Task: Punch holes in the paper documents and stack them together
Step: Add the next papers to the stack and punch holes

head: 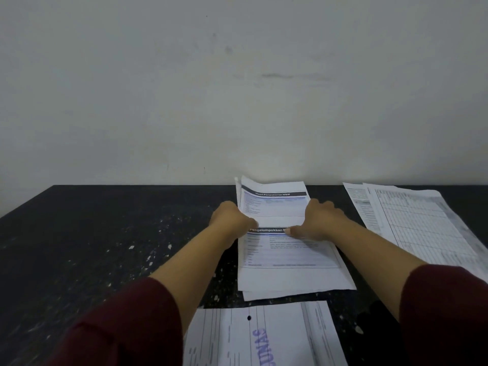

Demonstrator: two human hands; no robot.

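Two hands meet on a stack of printed pages (286, 262) lying on a dark speckled table (92, 233), seen from a head-worn camera. The left hand (231, 216) grips the stack's left edge about halfway up, its thumb (250, 223) lying on the top sheet and the other fingers curled down out of sight at the paper's side. The right hand (317, 220) comes in from the opposite edge, knuckles raised and fingers bent over the page, its thumb (295, 230) pressing flat on a dark heading bar printed across the middle; whether the hidden fingers reach under the sheets cannot be told. The two thumbs point toward each other, close but apart. The far end of the top sheets lifts and curls slightly, near the pale wall (237, 88) behind the table. The sheets in the stack are not squared: lower pages show past the near and right edges of the top one.

Both forearms stretch forward from dark red sleeves (126, 320) at the bottom of the frame. Nearer the person, just apart from the stack, lies another document (264, 336) bearing a blue stamp and a single punched hole (249, 317) near its far edge. To the right, well clear of the hands, a separate pile of table-printed sheets (417, 220) rests at an angle on the table, its far end close to the wall.
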